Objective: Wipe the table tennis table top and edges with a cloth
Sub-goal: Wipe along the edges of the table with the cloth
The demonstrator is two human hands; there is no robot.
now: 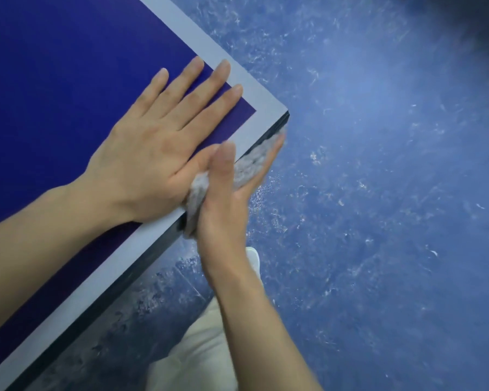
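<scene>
The dark blue table tennis table (54, 80) has a white border line, and its corner (280, 111) points to the right. My left hand (158, 136) lies flat on the top near that corner, fingers straight and spread. A grey cloth (249, 162) is pressed against the table's dark side edge just below the corner. My right hand (226, 201) presses it there with straight fingers, thumb up over the border line.
A scuffed blue floor (378, 193) fills the right side and runs under the table. My light trouser leg (201, 348) and a white shoe (253, 258) show below the table's edge.
</scene>
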